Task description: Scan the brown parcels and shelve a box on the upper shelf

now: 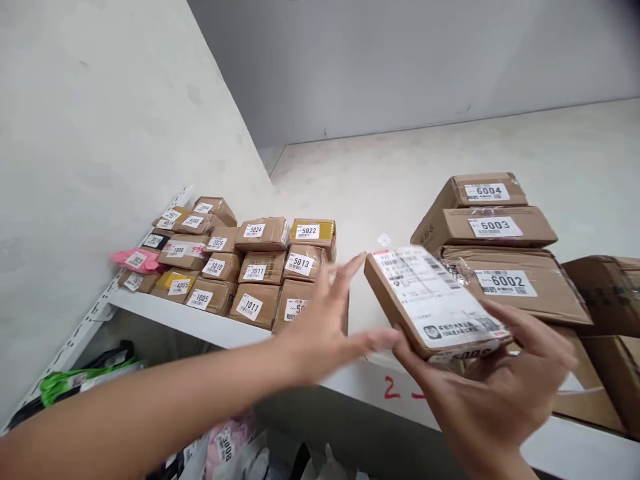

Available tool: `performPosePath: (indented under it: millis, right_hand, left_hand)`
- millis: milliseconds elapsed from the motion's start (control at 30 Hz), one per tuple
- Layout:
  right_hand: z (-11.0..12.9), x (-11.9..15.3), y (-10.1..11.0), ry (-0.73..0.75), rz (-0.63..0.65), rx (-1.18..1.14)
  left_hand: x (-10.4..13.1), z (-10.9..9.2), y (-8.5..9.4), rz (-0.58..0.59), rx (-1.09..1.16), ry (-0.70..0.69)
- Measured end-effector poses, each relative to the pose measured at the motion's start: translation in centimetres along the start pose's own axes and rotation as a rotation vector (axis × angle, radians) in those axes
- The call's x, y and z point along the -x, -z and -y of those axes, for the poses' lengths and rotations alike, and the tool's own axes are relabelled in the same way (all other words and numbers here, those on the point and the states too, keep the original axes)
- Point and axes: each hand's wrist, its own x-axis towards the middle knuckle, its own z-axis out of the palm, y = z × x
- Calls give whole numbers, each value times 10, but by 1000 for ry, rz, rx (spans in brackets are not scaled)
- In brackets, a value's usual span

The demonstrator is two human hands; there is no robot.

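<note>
At the far left of the white shelf [165, 319] lies a pink soft parcel [136, 259], and beside it a tight block of small numbered boxes [240, 263], stacked two and three high, labels facing out: 1005, 1011, 5010, 5013, 5022 and others. The left hand [325, 327] reaches in front of this block with its fingers spread and empty, its fingertips close to the left edge of the flat box [434, 300] but, as far as the blur allows, not gripping it. That flat box, with a large shipping label on top and a numbered sticker on its near edge, is held tilted above the shelf's front edge by the right hand [493, 393], clamped from below and behind. Behind it stands a stack of three boxes [493, 243], marked 6004, 6003 and 6002. Judging by this, many parcels are already shelved, while the held one is not yet placed; bare shelf lies between the block and the stack.
</note>
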Motion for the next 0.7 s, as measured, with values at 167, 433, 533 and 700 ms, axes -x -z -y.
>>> performPosePath:
  millis: [167, 433, 533, 700]
  right_hand:
    - [36, -6, -30, 296, -225, 183]
    - [42, -6, -64, 487, 164, -420]
    - [43, -2, -62, 566, 411, -538]
    - [19, 8, -54, 457, 382, -378]
  left_hand:
    - [6, -55, -29, 2, 812, 328]
    - [-2, -22, 20, -380, 726, 287]
    - [0, -4, 37, -595, 584, 269]
    - [-19, 24, 115, -962, 273, 82]
